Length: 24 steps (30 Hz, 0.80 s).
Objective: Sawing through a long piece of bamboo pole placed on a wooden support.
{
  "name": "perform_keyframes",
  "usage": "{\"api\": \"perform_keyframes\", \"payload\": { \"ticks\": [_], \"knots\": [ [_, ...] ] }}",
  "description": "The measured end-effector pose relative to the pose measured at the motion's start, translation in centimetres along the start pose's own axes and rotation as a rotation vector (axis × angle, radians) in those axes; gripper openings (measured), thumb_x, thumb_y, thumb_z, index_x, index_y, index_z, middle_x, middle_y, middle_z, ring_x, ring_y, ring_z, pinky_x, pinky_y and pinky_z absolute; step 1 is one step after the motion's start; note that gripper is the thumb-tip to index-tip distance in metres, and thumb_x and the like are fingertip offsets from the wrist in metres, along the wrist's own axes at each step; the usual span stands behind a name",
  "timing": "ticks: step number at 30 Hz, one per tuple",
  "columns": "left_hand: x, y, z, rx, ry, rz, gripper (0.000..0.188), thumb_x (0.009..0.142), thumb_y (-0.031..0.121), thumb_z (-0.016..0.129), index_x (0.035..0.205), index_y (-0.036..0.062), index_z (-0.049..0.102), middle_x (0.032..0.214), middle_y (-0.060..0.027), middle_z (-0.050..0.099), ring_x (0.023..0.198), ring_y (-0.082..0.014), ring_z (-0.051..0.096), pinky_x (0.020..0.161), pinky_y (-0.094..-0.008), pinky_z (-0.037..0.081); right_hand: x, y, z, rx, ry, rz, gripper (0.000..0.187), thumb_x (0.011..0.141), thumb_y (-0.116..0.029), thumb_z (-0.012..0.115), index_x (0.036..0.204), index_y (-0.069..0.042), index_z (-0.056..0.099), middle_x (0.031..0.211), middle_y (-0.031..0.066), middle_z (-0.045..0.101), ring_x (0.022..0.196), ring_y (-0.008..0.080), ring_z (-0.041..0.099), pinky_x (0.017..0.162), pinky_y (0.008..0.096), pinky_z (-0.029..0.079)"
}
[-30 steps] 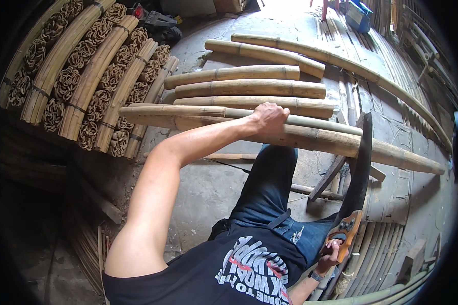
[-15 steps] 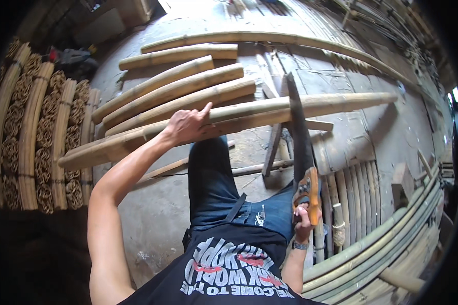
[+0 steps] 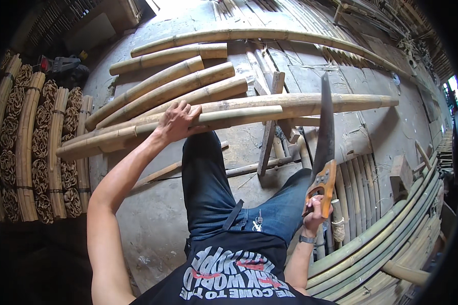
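Note:
My left hand [image 3: 177,122] is closed over a shorter bamboo pole [image 3: 239,117], fingers curled across its top. That pole lies along the near side of a longer bamboo pole [image 3: 341,101], which reaches further right. My right hand [image 3: 315,209] grips the orange-brown wooden handle of a hand saw [image 3: 325,129]. The saw's blade points up and away from me, to the right of the shorter pole's end, and overlaps the longer pole in view. Beneath the poles stands a wooden trestle [image 3: 266,147], beside my knees.
Several cut bamboo lengths [image 3: 168,91] lie beyond the poles, with a long pole [image 3: 269,34] behind them. Bundled bamboo and curled strips [image 3: 28,142] are stacked at the left. Green bamboo poles [image 3: 371,241] lie at the lower right, near a wooden block [image 3: 401,177].
The saw has moved right, away from the shorter pole's end. The shorter pole has shifted toward me, separating from the longer one. My left hand's fingers have curled over it.

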<state>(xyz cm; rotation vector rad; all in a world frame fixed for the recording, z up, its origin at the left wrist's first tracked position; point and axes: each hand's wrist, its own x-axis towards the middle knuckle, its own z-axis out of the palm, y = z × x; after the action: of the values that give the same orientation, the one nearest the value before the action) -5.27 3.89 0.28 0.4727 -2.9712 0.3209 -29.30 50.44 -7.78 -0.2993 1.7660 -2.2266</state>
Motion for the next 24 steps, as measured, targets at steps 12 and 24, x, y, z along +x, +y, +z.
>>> {"api": "perform_keyframes", "payload": {
  "ticks": [12,24],
  "knots": [
    [0.9,-0.7,2.2,0.027,-0.016,-0.026,0.071,0.094,0.061,0.065,0.154,0.0260,0.051,0.113,-0.0178,0.060,0.104,-0.0324,0.060,0.086,-0.0447,0.048,2.7,3.2,-6.7,-0.581,0.392,-0.263,0.020,0.087,-0.014,0.065,0.075,0.000,0.059,0.065,0.0060,0.058,0.055,0.0198,0.055,0.055,0.0349,0.045],
    [0.6,-1.5,3.0,-0.026,-0.001,-0.023,0.074,0.092,0.063,0.066,0.152,0.0212,0.054,0.108,-0.0188,0.062,0.104,-0.0330,0.063,0.085,-0.0451,0.053,3.1,10.4,-15.3,-1.712,0.213,0.187,0.036,0.082,-0.028,0.075,0.109,-0.005,0.067,0.101,0.0227,0.074,0.095,0.0440,0.071,0.087,0.0533,0.054]
  ]
}}
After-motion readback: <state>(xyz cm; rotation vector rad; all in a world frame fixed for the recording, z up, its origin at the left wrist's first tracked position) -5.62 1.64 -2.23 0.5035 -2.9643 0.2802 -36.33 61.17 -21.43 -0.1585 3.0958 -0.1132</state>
